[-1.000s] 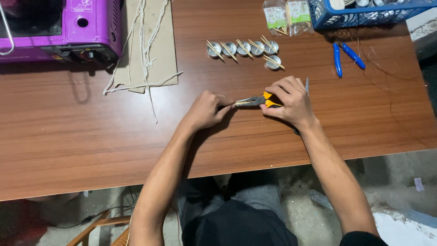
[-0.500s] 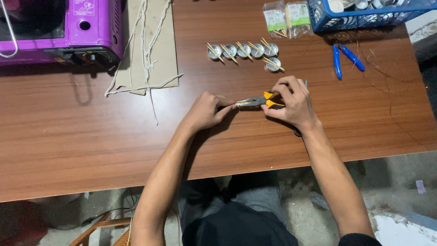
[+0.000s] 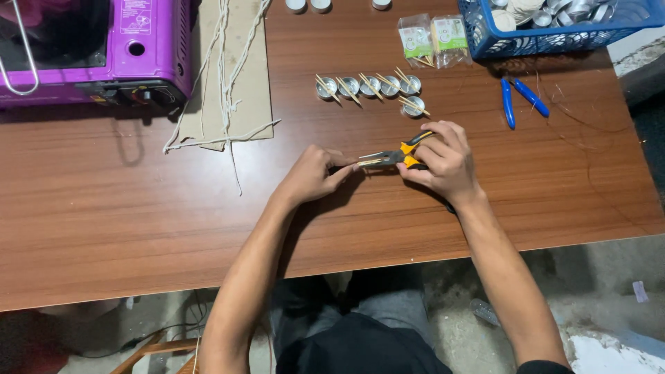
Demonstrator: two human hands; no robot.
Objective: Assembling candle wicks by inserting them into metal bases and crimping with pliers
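Right hand: we wrap our right hand (image 3: pixel 443 161) around the orange-and-black handles of the pliers (image 3: pixel 398 156), fingers curled shut on them.
Left hand: our left hand (image 3: pixel 313 174) meets the pliers' tip, thumb and forefinger pinched closed on a thin pale stick (image 3: pixel 365 163); what lies under the fingertips we cannot tell.
Pliers: they lie almost level just above the counter (image 3: pixel 125 221), nose pointing to our left, the metal nose closed on the stick's end.
Where the work sits: near the middle of the wooden counter, closer to our edge than the far one.
Metal cups: a row of small round metal cups (image 3: pixel 367 87) with sticks laid across them stands just beyond the hands, one more cup set a little nearer to us.
Blue-handled tool: a second tool with blue handles (image 3: pixel 518 99) lies apart to the right.
Blue basket: a blue basket (image 3: pixel 485 40) holding round metal pieces stands at the far right corner.
Packets: two small clear packets (image 3: pixel 433 38) lie beside the basket.
Stove: a purple portable stove (image 3: pixel 149 48) sits far left.
Cord: pale cord (image 3: pixel 223 76) trails over a sheet of cardboard (image 3: pixel 253 83) next to the stove.
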